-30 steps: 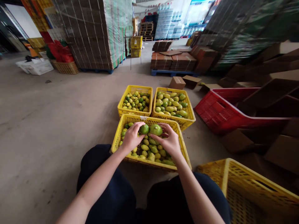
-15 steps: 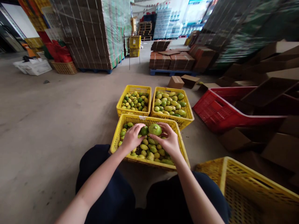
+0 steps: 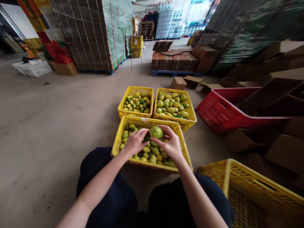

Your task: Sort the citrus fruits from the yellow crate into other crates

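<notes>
Above the near yellow crate [image 3: 185, 148], my right hand [image 3: 173, 144] holds a large light-green lemon [image 3: 156, 132] between thumb and fingers, its round end turned up toward me. Close beside it, my left hand [image 3: 136, 141] is curled around a smaller dark-green lemon [image 3: 147, 137], partly hidden by the fingers and the larger fruit. Under both hands, many green and yellow lemons [image 3: 154, 151] lie loose in the crate.
Two more yellow crates of lemons stand just beyond, a left one [image 3: 120, 109] and a right one [image 3: 192, 118]. A red crate [image 3: 210, 115] with cardboard is at right, and another yellow crate [image 3: 226, 177] beside my right knee. Flattened cartons [image 3: 174, 62] lie on a pallet ahead.
The larger lemon has shifted slightly left and now covers more of the dark-green one. My left hand has turned a little and sits lower over the crate.
</notes>
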`<state>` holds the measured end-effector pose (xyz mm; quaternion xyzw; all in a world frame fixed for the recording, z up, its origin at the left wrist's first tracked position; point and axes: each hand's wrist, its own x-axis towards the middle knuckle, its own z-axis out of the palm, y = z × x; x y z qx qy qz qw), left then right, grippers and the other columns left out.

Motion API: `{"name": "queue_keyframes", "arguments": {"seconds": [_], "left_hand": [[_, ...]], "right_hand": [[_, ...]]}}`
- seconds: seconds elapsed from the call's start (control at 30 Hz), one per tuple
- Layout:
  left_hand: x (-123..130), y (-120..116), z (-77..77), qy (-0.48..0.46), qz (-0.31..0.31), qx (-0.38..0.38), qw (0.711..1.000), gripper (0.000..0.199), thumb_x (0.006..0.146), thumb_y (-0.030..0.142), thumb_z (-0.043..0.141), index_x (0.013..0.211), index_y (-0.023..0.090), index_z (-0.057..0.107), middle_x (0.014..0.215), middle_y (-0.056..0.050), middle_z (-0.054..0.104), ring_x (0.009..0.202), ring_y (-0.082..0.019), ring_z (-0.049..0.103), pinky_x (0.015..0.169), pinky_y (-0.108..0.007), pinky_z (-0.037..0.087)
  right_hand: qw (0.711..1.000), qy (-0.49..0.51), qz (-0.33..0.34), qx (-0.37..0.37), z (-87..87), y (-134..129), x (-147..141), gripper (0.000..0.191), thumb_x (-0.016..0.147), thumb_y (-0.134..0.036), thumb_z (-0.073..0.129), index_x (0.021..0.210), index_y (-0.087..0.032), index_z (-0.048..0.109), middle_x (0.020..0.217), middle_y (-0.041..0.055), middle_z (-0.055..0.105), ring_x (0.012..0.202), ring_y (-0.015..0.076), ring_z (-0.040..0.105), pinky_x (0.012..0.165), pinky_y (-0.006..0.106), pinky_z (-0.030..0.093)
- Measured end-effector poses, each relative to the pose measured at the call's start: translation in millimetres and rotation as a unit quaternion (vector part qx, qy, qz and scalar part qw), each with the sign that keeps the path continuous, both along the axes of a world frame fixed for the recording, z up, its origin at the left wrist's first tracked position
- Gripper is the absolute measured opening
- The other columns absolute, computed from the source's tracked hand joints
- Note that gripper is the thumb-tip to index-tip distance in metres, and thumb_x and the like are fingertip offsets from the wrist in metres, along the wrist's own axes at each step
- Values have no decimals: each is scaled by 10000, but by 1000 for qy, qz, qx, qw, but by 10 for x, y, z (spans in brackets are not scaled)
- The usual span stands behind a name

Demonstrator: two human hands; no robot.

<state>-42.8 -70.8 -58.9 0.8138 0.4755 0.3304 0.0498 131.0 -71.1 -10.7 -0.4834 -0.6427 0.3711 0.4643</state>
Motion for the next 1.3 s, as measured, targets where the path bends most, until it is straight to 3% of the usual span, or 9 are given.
{"name": "queue_keyframes", "arguments": {"seconds": [0.17, 0.3, 0.43, 0.53, 0.63, 0.77, 0.97, 1.1, 1.3], "left_hand": [[7, 4, -28, 6, -5, 0, 1000, 435, 813, 295, 596, 1214, 209, 453, 1176, -89, 590, 1037, -237, 600, 874, -379, 480], [13, -9, 44, -12, -6, -15, 1000, 428, 802, 267, 608, 1204, 221, 467, 1190, -78, 590, 1061, -234, 587, 899, -379, 469], [21, -12, 147, -126, 7, -65, 990, 456, 755, 282, 669, 1174, 233, 496, 1162, -63, 607, 1048, -221, 590, 904, -363, 473], [10, 22, 187, -287, 30, -135, 948, 506, 683, 333, 738, 1126, 215, 525, 1123, -70, 616, 958, -204, 622, 844, -331, 501], [-7, 68, 203, -442, 11, -231, 867, 550, 617, 355, 783, 1077, 186, 534, 1095, -86, 616, 888, -194, 642, 801, -321, 511], [-10, 77, 244, -514, -38, -315, 797, 543, 568, 333, 814, 1019, 164, 564, 988, -73, 651, 885, -187, 634, 844, -335, 486], [-36, 74, 316, -563, -49, -316, 762, 569, 524, 294, 840, 1023, 164, 597, 980, -62, 654, 936, -194, 619, 906, -341, 453], [-67, 88, 322, -585, -46, -300, 752, 571, 532, 275, 838, 1048, 174, 616, 1027, -61, 651, 988, -201, 610, 940, -342, 438], [-28, 36, 329, -570, -63, -333, 748, 562, 581, 248, 812, 1112, 205, 635, 1164, -69, 621, 971, -197, 611, 900, -323, 458]], "right_hand": [[1000, -12, 0, 7, 13, -5, 8, 483, 622, -372, 757, 1051, -231, 583, 1040, 60, 656, 886, 229, 624, 722, 333, 514], [998, 53, 28, -31, 28, -1, 20, 497, 600, -358, 781, 1031, -229, 569, 1006, 50, 663, 873, 216, 632, 719, 318, 525], [986, 132, 48, -86, 51, 7, 22, 471, 588, -350, 790, 989, -233, 571, 930, 26, 680, 846, 205, 637, 724, 303, 531], [972, 177, 17, -153, 43, 28, 28, 405, 624, -414, 752, 949, -224, 602, 875, 20, 686, 809, 211, 639, 623, 274, 528], [954, 212, -4, -211, -9, 64, 33, 360, 676, -469, 695, 912, -202, 642, 863, 28, 687, 760, 208, 631, 508, 248, 492], [939, 237, 9, -250, -114, 110, 10, 323, 699, -469, 674, 873, -198, 675, 808, 18, 690, 658, 172, 603, 484, 245, 470], [914, 293, 16, -280, -99, 129, -27, 296, 686, -449, 677, 820, -185, 676, 692, 8, 666, 573, 157, 577, 452, 250, 443], [900, 331, -22, -283, -10, 131, -10, 242, 701, -425, 643, 744, -187, 653, 669, 18, 660, 544, 152, 573, 432, 252, 442], [907, 312, -19, -281, -66, 142, -6, 269, 700, -449, 651, 732, -182, 641, 647, 10, 635, 536, 139, 554, 414, 238, 437]]}}
